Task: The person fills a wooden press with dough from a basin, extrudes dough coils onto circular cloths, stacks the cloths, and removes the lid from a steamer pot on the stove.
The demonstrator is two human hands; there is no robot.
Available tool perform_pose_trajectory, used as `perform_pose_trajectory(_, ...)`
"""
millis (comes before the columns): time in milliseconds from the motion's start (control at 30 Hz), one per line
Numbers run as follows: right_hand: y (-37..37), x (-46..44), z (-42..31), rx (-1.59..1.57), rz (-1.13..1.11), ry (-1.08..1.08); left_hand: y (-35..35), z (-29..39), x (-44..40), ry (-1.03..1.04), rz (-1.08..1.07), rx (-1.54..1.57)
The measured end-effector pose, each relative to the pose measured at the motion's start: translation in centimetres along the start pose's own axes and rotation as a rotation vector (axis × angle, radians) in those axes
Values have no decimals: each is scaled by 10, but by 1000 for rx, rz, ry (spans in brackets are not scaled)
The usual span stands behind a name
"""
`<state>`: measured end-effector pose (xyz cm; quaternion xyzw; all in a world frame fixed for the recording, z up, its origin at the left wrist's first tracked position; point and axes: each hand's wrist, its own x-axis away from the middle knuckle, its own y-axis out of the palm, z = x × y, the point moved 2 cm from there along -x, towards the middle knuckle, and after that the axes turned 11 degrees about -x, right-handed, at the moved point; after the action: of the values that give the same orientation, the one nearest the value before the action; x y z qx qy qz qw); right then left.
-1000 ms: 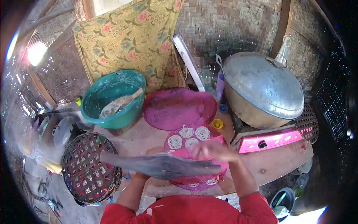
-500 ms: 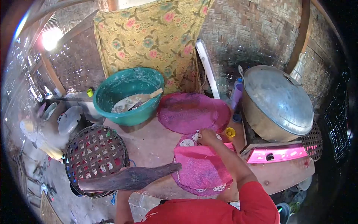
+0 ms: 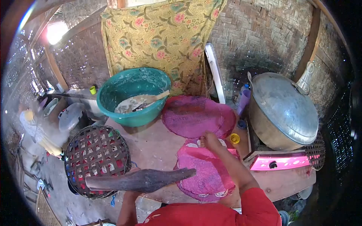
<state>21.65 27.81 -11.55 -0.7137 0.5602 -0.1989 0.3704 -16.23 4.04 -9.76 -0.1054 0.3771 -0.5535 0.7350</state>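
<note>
My left hand (image 3: pixel 132 195) is mostly hidden beneath a long dark wooden piece (image 3: pixel 147 180), narrow at its right end. A bit of skin shows past its upper edge, so the hand seems wrapped round it. My right hand (image 3: pixel 209 141), fingers curled together, is at the far edge of a round pink mat (image 3: pixel 205 173) with a folded-over layer. Whatever its fingers hold is hidden. Flat white coils (image 3: pixel 221 194) show at the mat's near rim, and others lie beside my right hand. Behind lies a second pink mat (image 3: pixel 198 116).
A green basin (image 3: pixel 134 120) with white dough-like stuff and a wooden stick stands back left. A woven round tray (image 3: pixel 98 160) is left. On the right, a big lidded pot (image 3: pixel 284 109) sits on a pink-fronted stove (image 3: pixel 290 160). A yellow cup (image 3: pixel 234 138) stands near my right hand.
My right hand has shifted slightly at the mat's far edge, and fewer white coils show there. The wooden piece has moved a little to the right. The view has shifted slightly.
</note>
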Motion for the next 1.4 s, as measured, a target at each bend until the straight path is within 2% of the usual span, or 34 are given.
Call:
perform_pose_trajectory(67, -3, 9, -7, -39, -2, 51, -22, 47, -21, 223, -59, -227)
perform_pose_trajectory(100, -2, 15, -8, -108, 6, -22, -27, 69, -29, 362, -113, -338)
perform_pose_trajectory(167, 3, 27, -6, -178, 8, -78, -31, 91, -37, 360, -115, -291)
perform_pose_trajectory(233, 6, 22, -8, 48, 19, -288, -30, 97, -35, 370, -109, -247)
perform_pose_trajectory(267, 5, 18, -7, 52, 26, -285, -27, 94, -34, 356, -116, -231)
perform_pose_trajectory(333, 8, 13, -6, 155, -184, -177, -23, 86, -31, 331, -131, -201)
perform_pose_trajectory(367, 6, 13, -6, 158, -176, -176, -24, 82, -31, 317, -137, -187)
perform_pose_trajectory(433, -4, 16, 2, 10, 98, -10, -30, 80, -32, 301, -134, -170)
perform_pose_trajectory(500, -9, 16, 8, 92, 74, -69, -34, 79, -29, 357, -431, -543)
perform_pose_trajectory(567, -6, 21, 10, 172, 49, -119, -38, 84, -32, 375, -408, -538)
perform_pose_trajectory(667, 2, 25, 13, 167, 106, 3, -37, 82, -35, 348, -414, -470)
perform_pose_trajectory(733, 5, 22, 40, -236, 107, 209, -41, 86, -36, 297, -447, -403)
perform_pose_trajectory(767, 0, 25, 44, -237, 104, 211, -46, 93, -41, 324, -509, -454)
perform_pose_trajectory(833, -35, 24, 16, -890, 258, 32, -51, 96, -44, 349, -561, -505)
perform_pose_trajectory(867, -48, 19, -4, -886, 253, 26, -51, 94, -43, 385, -573, -467)
perform_pose_trajectory(933, -73, 5, -52, -1286, 260, 85, -51, 87, -40, 411, -564, -435)
perform_pose_trajectory(1000, -97, -11, -141, -1277, 345, 18, -54, 81, -39, 399, -400, -4)
perform_pose_trajectory(1033, -106, -20, -185, -1232, 294, -105, -55, 79, -41, 396, -387, -10)
perform_pose_trajectory(1067, -110, -33, -219, -1183, 245, -226, -52, 78, -42, 435, -469, -121)
perform_pose_trajectory(1100, -106, -57, -238, -992, 311, -355, -48, 77, -42, 474, -553, -232)
perform_pose_trajectory(1133, -99, -77, -257, -798, 378, -475, -41, 76, -37, 475, -550, -235)
perform_pose_trajectory(1200, -83, -93, -308, -871, 200, -454, -25, 59, -23, 100, -396, 321)
perform_pose_trajectory(1233, -84, -96, -309, -873, 211, -464, -14, 34, -14, 113, -396, 313)
perform_pose_trajectory(1267, -83, -95, -309, -595, 189, -590, 0, -1, -5, 201, -390, 64)
perform_pose_trajectory(1300, -81, -92, -304, -307, 163, -693, -6, 7, -13, 268, -386, 22)
perform_pose_trajectory(1333, -79, -84, -283, -473, -34, -486, -13, 16, -21, 335, -378, -19)
perform_pose_trajectory(1400, -71, -77, -216, -304, -255, -290, -21, 25, -27, 356, -415, -72)
